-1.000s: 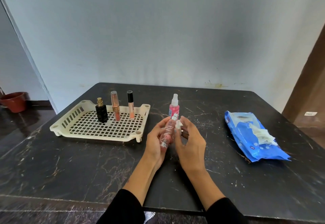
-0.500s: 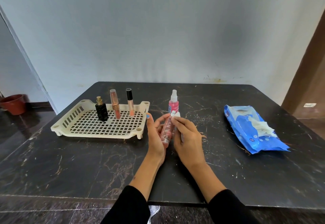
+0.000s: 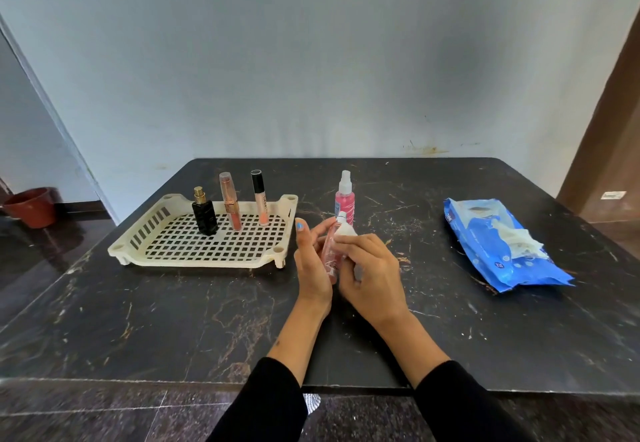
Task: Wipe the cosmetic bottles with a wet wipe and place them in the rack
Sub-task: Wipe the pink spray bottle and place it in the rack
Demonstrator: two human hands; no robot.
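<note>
- Your rack [image 3: 152, 252] at far left of the bench [image 3: 173, 320] already holds three bottles.
- One pink spray bottle [image 3: 344, 200] waits beyond your hands.
- Your left hand [image 3: 311, 268] cradles a slim pink bottle [image 3: 329, 254], fingers loosely curled.
- Your right hand [image 3: 372, 271] pinches the wet wipe [image 3: 346, 230] against its cap.

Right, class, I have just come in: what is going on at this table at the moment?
A person is cleaning cosmetics. The left hand holds a small pink bottle while the right hand rubs it with a white wet wipe. Three items already stand upright in the cream rack: a black bottle and two slim tubes. A pink spray bottle stands on the table behind the hands, and the blue wipe pack lies to the right.
</note>
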